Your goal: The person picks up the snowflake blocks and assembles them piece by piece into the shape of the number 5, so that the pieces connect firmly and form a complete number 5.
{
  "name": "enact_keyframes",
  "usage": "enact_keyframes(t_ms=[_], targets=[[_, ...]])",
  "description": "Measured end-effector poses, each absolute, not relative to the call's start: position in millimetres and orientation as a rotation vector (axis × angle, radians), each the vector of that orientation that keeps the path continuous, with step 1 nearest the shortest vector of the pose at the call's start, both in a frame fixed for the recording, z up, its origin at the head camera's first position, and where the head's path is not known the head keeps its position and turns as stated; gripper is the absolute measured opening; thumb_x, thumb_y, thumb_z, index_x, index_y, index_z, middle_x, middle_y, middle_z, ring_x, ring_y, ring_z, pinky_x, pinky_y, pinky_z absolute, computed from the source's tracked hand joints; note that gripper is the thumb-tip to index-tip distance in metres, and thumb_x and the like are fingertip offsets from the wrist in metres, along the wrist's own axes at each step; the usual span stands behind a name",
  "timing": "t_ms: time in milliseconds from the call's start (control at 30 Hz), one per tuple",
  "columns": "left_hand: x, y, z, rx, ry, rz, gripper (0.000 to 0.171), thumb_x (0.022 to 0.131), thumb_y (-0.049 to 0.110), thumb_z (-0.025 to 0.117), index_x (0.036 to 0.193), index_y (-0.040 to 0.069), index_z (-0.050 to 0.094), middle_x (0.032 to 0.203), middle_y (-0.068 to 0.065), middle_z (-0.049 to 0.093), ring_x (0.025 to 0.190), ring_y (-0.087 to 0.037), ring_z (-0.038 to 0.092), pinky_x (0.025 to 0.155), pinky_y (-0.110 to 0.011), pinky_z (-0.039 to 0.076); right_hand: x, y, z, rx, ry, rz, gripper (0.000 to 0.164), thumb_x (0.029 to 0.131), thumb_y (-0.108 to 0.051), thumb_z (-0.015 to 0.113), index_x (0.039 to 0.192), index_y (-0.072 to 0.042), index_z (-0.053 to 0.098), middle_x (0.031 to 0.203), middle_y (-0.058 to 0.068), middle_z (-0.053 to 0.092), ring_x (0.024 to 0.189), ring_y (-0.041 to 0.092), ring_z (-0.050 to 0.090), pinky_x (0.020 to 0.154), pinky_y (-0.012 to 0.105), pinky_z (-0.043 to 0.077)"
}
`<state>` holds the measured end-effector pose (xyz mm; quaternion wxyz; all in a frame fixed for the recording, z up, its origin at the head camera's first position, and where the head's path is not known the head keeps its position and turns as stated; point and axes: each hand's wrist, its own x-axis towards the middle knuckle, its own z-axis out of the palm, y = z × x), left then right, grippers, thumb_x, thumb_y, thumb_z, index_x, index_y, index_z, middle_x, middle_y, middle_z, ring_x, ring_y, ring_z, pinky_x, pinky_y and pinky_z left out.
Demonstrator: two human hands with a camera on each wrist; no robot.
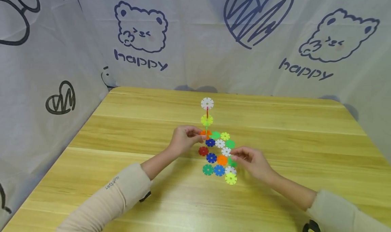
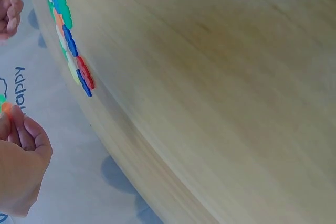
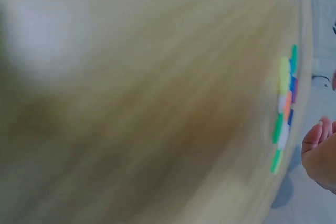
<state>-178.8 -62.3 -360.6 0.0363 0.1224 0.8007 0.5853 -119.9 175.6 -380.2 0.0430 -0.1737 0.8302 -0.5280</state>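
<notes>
My left hand (image 1: pixel 184 138) pinches the orange notched disc (image 1: pixel 205 134) between thumb and fingers. That disc is the lower end of an upright chain: above it a green disc (image 1: pixel 206 128) seen edge-on, a yellow disc (image 1: pixel 206 120), a red disc (image 1: pixel 207 112) edge-on, and a white disc (image 1: pixel 207 103) on top. In the left wrist view, fingertips cover part of the orange disc (image 2: pixel 6 107). My right hand (image 1: pixel 254 162) hovers over the right side of the loose discs, fingers loosely bent, fingertips beside a white disc (image 1: pixel 226 152), with nothing visible between them.
Several loose notched discs lie flat in a cluster on the wooden table (image 1: pixel 122 177), among them a red one (image 1: pixel 203 151), a light blue one (image 1: pixel 219 170) and a yellow one (image 1: pixel 230 178). A white printed cloth (image 1: pixel 195 55) hangs behind the table.
</notes>
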Motion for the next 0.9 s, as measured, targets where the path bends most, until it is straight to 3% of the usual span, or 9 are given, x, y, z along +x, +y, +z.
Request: enact_keyframes(t_ms=[200,533,900], targets=[[-180.3,-63.9,-361.7,0.369,2.473,1.778,0.013,0.08,0.003,0.069,0.089,-0.007,0.068,0.082,-0.02,0.07,0.077,-0.036,0.068,0.068,-0.042,0.056,-108.3,177.1,-391.1,-0.53,2.482,-1.641,0.022,0.087,-0.005,0.061,0.103,0.01,0.061,0.088,0.02,0.064,0.071,0.004,0.055,0.061,0.018,0.049],[-180.0,-61.7,-361.9,0.372,2.479,1.774,0.014,0.079,0.002,0.07,0.089,-0.007,0.068,0.082,-0.022,0.07,0.077,-0.037,0.067,0.07,-0.043,0.056,-97.5,179.7,-408.2,-0.6,2.522,-1.592,0.018,0.081,-0.006,0.068,0.097,0.003,0.064,0.076,0.001,0.056,0.065,0.001,0.046,0.054,0.016,0.041],[-177.7,-62.0,-360.0,0.383,2.476,1.761,0.014,0.081,0.003,0.069,0.09,-0.007,0.068,0.082,-0.02,0.07,0.076,-0.035,0.068,0.068,-0.04,0.056,-97.3,181.6,-415.7,-0.725,2.599,-1.492,0.026,0.075,-0.011,0.075,0.096,-0.001,0.062,0.078,0.003,0.05,0.067,0.004,0.041,0.055,0.018,0.039]])
